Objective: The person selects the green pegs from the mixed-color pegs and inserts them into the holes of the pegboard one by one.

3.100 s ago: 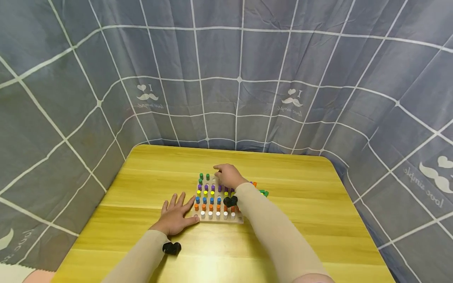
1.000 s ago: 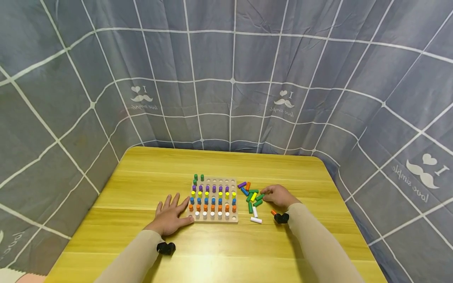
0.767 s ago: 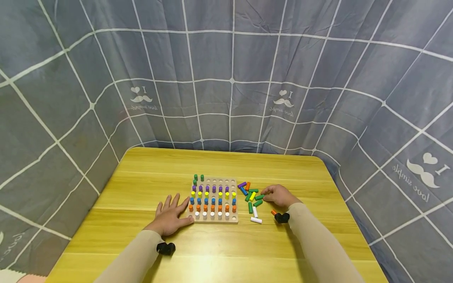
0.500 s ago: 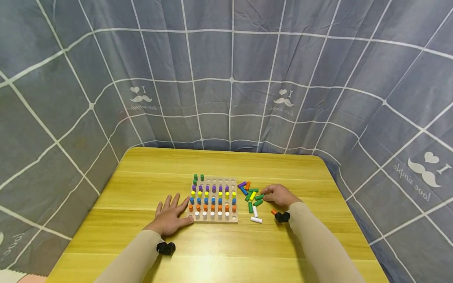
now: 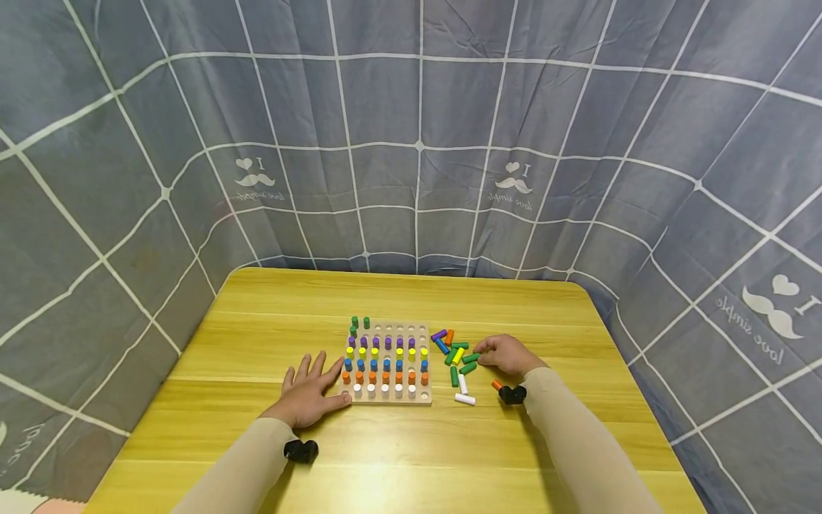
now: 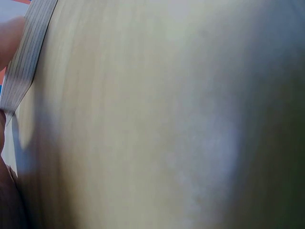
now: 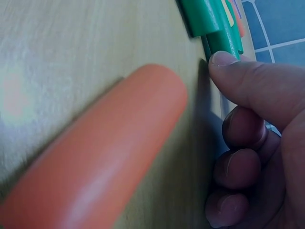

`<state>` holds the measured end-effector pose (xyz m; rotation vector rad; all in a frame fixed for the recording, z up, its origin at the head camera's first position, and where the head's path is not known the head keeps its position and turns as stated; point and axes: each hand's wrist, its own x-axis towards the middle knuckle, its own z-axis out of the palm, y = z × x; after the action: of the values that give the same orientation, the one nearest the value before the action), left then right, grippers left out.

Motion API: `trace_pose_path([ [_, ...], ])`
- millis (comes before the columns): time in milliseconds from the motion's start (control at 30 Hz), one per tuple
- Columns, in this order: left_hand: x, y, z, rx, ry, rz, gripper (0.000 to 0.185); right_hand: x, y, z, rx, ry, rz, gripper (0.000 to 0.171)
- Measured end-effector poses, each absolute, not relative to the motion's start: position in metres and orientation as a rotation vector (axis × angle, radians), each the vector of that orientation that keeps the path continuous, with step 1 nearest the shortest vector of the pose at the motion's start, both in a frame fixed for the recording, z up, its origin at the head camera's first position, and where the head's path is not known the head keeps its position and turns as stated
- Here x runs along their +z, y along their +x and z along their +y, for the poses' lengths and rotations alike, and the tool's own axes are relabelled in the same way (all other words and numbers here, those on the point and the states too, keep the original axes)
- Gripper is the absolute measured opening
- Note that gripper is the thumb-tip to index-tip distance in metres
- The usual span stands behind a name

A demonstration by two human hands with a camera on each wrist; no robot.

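A wooden pegboard point(image 5: 425, 401) lies mid-table with rows of white, orange, blue, yellow and purple pegs and three green pegs at its back left. My left hand point(image 5: 311, 389) rests flat on the table, fingers straight, touching the board's front left corner; the left wrist view shows the board's edge point(image 6: 28, 62) and blurred table. My right hand point(image 5: 507, 355) lies right of the board with fingers curled. Its thumb point(image 7: 248, 81) and hidden forefinger pinch the end of a green peg point(image 5: 471, 358) point(image 7: 221, 43) lying on the table.
Loose pegs point(image 5: 454, 350) in green, yellow, blue, purple and orange lie in a pile between the board and my right hand. A white peg point(image 5: 465, 399) and an orange peg point(image 5: 496, 385) point(image 7: 95, 162) lie nearer me. A grey checked curtain point(image 5: 411, 143) surrounds the yellow table point(image 5: 270, 321).
My right hand went from the board's back rows to the loose pegs on the right and has stayed at the green peg for the last second. The left hand has not moved.
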<state>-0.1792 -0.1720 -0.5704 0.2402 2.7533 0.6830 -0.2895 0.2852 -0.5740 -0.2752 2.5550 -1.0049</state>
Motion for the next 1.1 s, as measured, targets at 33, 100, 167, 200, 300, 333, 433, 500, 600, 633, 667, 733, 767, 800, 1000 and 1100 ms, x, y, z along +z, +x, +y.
trace_pose_path([
  [33, -0.571, -0.179, -0.172, 0.681, 0.24, 2.754, 0.092, -0.574, -0.29, 0.285, -1.009, -0.275, 2.553, 0.016],
  [100, -0.571, -0.18, -0.172, 0.676, 0.239, 2.754, 0.092, -0.574, -0.29, 0.286, -1.022, -0.276, 2.546, 0.015],
  [167, -0.571, -0.18, -0.172, 0.673, 0.237, 2.753, 0.092, -0.574, -0.289, 0.285, -1.03, -0.28, 2.542, 0.015],
  [200, -0.572, -0.18, -0.172, 0.671, 0.237, 2.754, 0.092, -0.573, -0.289, 0.285, -1.033, -0.29, 2.542, 0.015],
  [300, -0.573, -0.18, -0.172, 0.669, 0.235, 2.755, 0.092, -0.574, -0.289, 0.285, -1.031, -0.311, 2.547, 0.015],
  [333, -0.573, -0.18, -0.172, 0.671, 0.234, 2.754, 0.092, -0.574, -0.289, 0.285, -1.031, -0.316, 2.549, 0.015],
  [433, -0.573, -0.18, -0.172, 0.674, 0.238, 2.752, 0.092, -0.575, -0.289, 0.285, -1.025, -0.328, 2.557, 0.016],
  [500, -0.573, -0.18, -0.172, 0.679, 0.238, 2.749, 0.091, -0.576, -0.29, 0.286, -1.032, -0.328, 2.559, 0.017],
  [600, -0.573, -0.18, -0.172, 0.684, 0.24, 2.747, 0.091, -0.577, -0.29, 0.288, -1.046, -0.33, 2.561, 0.019],
  [633, -0.572, -0.179, -0.173, 0.676, 0.233, 2.747, 0.091, -0.577, -0.29, 0.288, -1.062, -0.333, 2.553, 0.019],
  [667, -0.572, -0.179, -0.174, 0.677, 0.227, 2.747, 0.091, -0.578, -0.29, 0.287, -1.087, -0.324, 2.535, 0.02],
  [733, -0.571, -0.178, -0.174, 0.666, 0.223, 2.749, 0.091, -0.578, -0.29, 0.288, -1.14, -0.317, 2.503, 0.022],
  [767, -0.571, -0.178, -0.174, 0.661, 0.224, 2.751, 0.091, -0.578, -0.291, 0.288, -1.168, -0.308, 2.49, 0.022],
  [800, -0.571, -0.178, -0.173, 0.669, 0.228, 2.751, 0.091, -0.577, -0.291, 0.287, -1.196, -0.294, 2.48, 0.022],
  [1000, -0.573, -0.179, -0.171, 0.665, 0.229, 2.757, 0.091, -0.566, -0.293, 0.272, -1.281, -0.263, 2.481, 0.02],
  [1100, -0.573, -0.18, -0.171, 0.662, 0.222, 2.764, 0.09, -0.553, -0.292, 0.255, -1.268, -0.3, 2.505, 0.022],
])
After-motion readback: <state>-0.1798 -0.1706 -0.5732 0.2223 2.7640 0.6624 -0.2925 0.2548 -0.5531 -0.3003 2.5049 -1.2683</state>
